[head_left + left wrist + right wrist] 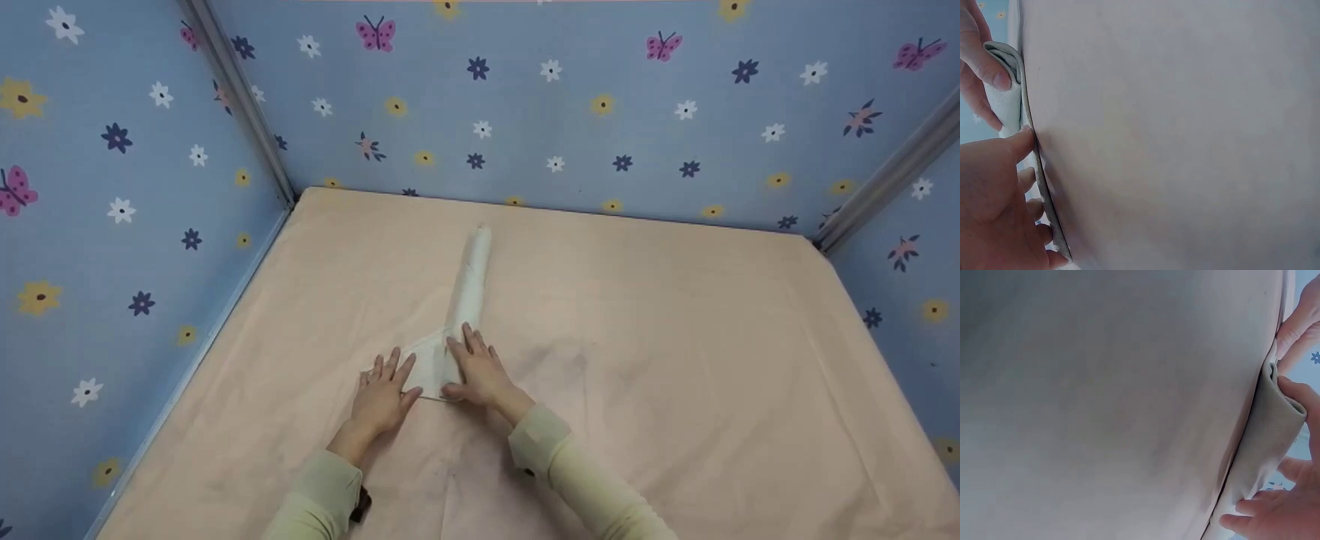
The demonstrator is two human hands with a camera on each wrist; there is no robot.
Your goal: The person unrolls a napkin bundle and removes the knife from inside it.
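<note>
A white cloth (pixel 472 281) lies on the table, its right part rolled into a long narrow tube that points away from me. A flat triangular flap extends left from the tube's near end. On that flap my left hand (pixel 381 401) rests with fingers spread, the thumb at its near edge. My right hand (pixel 486 375) lies over the tube's near end, fingers extended along it and thumb by the opening. Layered folds show at the cloth's open end (pixel 1008 55) in the left wrist view. The right wrist view shows my right fingers (pixel 1252 506) against the rolled cloth.
A wrinkled beige cover (pixel 712 360) spreads over the table. Blue panels (pixel 525 97) with flowers and butterflies stand at the back and both sides, joined by grey metal posts (pixel 244 97) at the corners.
</note>
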